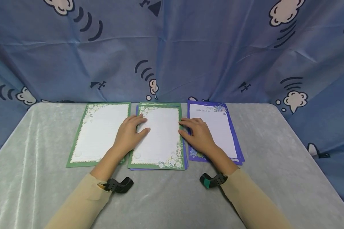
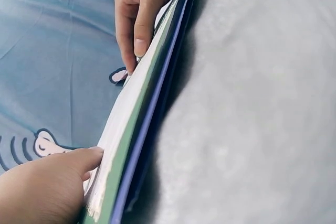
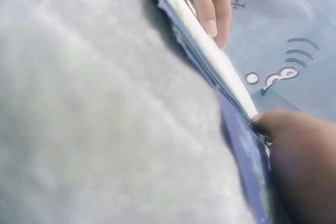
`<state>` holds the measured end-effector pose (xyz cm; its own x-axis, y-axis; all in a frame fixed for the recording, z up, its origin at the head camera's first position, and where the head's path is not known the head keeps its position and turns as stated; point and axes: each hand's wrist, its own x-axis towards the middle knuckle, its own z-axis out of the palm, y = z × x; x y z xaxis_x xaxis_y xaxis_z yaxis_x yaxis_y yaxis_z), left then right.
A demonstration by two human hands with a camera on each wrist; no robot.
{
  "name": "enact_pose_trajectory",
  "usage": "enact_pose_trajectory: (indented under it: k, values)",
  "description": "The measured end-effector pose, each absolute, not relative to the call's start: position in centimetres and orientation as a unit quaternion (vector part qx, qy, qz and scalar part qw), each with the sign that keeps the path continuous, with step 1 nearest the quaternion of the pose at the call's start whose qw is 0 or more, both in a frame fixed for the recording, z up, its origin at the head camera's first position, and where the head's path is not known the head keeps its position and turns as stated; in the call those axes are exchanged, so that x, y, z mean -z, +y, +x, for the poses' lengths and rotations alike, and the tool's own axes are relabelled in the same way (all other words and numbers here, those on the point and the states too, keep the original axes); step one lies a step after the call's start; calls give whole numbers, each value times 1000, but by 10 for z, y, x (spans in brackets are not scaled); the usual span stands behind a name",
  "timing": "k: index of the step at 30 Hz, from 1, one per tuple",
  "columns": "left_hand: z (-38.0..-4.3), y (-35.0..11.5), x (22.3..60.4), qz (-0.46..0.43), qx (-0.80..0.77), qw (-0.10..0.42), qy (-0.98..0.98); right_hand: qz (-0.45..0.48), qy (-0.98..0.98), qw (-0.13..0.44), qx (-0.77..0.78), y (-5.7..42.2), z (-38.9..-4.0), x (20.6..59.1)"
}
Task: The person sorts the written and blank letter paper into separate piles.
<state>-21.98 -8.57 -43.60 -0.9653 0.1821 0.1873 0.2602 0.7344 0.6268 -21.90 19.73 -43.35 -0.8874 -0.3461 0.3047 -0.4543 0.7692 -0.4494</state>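
Centre of frame: paper stack [image 1: 160, 140], green border uppermost, purple edges below, lying on the grey desk [image 1: 166, 200]. Left hand [image 1: 129, 132] at its left edge, grip wide, thumb and fingers apart. Right hand [image 1: 199, 135] at its right edge, grip also wide; fingertips seem to touch, though right wrist view is blurred. Left of centre: green-bordered sheet [image 1: 100, 133]. Right of centre: purple-bordered sheets [image 1: 215, 127], partly under right hand.
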Motion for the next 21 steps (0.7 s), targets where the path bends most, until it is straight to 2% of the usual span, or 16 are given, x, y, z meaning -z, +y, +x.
enact_pose_trajectory:
  k: [21]
  values:
    - [-220, -86, 437, -124, 335, 61, -932, 217, -936, 92, -260, 197, -219, 432]
